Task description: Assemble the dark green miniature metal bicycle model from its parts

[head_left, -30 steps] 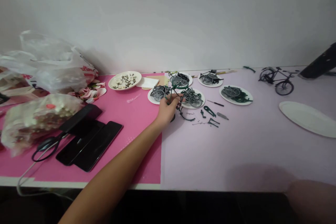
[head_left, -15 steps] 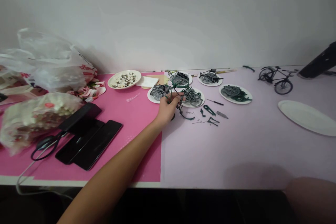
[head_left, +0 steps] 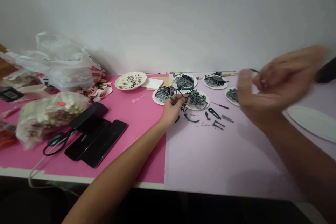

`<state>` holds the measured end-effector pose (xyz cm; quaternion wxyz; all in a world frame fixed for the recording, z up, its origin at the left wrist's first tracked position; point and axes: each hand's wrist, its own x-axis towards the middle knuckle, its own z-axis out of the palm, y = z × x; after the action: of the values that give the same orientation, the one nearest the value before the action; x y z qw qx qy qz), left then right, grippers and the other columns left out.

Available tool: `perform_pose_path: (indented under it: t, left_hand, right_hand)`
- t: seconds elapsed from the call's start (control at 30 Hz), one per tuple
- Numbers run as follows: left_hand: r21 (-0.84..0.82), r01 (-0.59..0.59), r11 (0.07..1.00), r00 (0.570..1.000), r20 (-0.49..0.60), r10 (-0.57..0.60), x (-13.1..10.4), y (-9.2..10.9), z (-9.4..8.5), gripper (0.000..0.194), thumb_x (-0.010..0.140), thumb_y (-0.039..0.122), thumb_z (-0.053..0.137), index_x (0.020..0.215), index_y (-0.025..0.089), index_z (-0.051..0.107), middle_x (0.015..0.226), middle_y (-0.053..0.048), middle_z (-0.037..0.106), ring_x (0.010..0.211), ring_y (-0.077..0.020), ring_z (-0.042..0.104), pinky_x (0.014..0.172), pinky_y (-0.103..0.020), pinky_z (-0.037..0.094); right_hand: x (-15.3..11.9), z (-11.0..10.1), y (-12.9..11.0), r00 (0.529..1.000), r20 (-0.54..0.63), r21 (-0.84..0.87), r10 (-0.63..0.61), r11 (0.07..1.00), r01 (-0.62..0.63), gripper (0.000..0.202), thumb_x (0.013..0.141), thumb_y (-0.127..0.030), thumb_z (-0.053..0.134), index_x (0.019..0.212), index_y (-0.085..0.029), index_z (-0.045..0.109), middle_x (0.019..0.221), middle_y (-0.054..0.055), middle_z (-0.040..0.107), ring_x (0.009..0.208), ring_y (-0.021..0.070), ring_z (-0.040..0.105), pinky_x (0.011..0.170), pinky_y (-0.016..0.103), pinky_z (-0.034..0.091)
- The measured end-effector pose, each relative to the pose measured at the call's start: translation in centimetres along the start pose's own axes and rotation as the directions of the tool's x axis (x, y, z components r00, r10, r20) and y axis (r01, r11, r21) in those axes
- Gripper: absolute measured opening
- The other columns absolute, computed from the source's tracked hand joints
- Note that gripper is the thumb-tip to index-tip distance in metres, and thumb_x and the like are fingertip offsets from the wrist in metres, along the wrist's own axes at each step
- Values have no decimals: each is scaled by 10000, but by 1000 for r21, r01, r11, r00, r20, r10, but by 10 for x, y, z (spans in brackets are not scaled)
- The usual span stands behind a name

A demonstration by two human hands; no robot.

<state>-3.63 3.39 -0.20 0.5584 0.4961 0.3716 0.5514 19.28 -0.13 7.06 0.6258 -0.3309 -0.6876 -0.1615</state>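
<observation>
My left hand (head_left: 172, 110) is closed around a small dark green model bicycle (head_left: 184, 107), partly built, held over the table in front of the plates. A curved dark part (head_left: 193, 120) shows just below it. My right hand (head_left: 278, 91) is raised at the right, smeared by motion, and its fingers cannot be made out well. Between the hands lie a small screwdriver (head_left: 221, 105), a green part (head_left: 214, 113), a grey piece (head_left: 228, 118) and a forked dark part (head_left: 218, 125), with several thin bits.
White plates with grey wheels and green parts, such as this one (head_left: 215, 81), stand along the wall. A bowl of small pieces (head_left: 131, 81), plastic bags (head_left: 68, 66) and a black phone (head_left: 104, 142) are at the left. An oval white plate (head_left: 312, 122) lies at the right.
My right hand has come up into view from the lower right and now covers the standing model bicycle there. My left hand keeps hold of its bicycle. The view has shifted slightly left.
</observation>
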Motion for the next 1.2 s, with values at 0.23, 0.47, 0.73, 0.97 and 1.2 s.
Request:
perform_pose_path:
  t: [0.23, 0.47, 0.73, 0.97, 1.2]
  left_hand:
    - [16, -8, 1000, 1000, 5, 8, 1, -3, 0, 135, 827, 212, 672, 897, 130, 752, 854, -78, 787, 715, -144, 624, 705, -267, 476]
    - [24, -6, 1000, 1000, 29, 6, -1, -3, -1, 148, 842, 215, 659, 924, 130, 747, 848, -74, 780, 696, -137, 590, 724, -279, 473]
    - [32, -21, 999, 1000, 22, 20, -1, -2, -2, 135, 842, 235, 680, 907, 137, 747, 845, -70, 778, 705, -146, 601, 734, -286, 473]
    - [30, -1, 1000, 1000, 14, 1, -2, -1, -1, 144, 841, 215, 667, 921, 131, 752, 849, -81, 785, 733, -153, 631, 752, -286, 479]
    - [61, -17, 998, 999, 28, 16, -3, 1, -1, 144, 843, 218, 649, 913, 138, 746, 874, -88, 789, 747, -158, 619, 733, -282, 473]
  right_hand:
    - [-57, 15, 40, 944, 330, -208, 26, 977, 46, 483, 912, -232, 659, 602, -244, 289, 489, -76, 278, 422, 99, 282, 447, 275, 249]
    - [-67, 4, 33, 784, 501, -188, 366, 930, -315, 238, 936, -432, 680, 824, -255, 568, 481, -95, 341, 431, 123, 325, 497, 273, 295]
    - [-64, -3, 58, 372, 796, -393, 478, 875, -283, 389, 917, -651, 640, 905, -281, 757, 542, -32, 529, 505, 168, 475, 533, 293, 318]
    - [-67, -1, 64, 404, 813, -370, 419, 908, -196, 350, 863, -610, 703, 938, -278, 787, 920, 55, 753, 740, 234, 635, 647, 331, 457]
    - [-64, -1, 55, 396, 805, -414, 442, 896, -159, 266, 920, -474, 630, 937, -268, 798, 926, 48, 783, 728, 225, 662, 628, 319, 453]
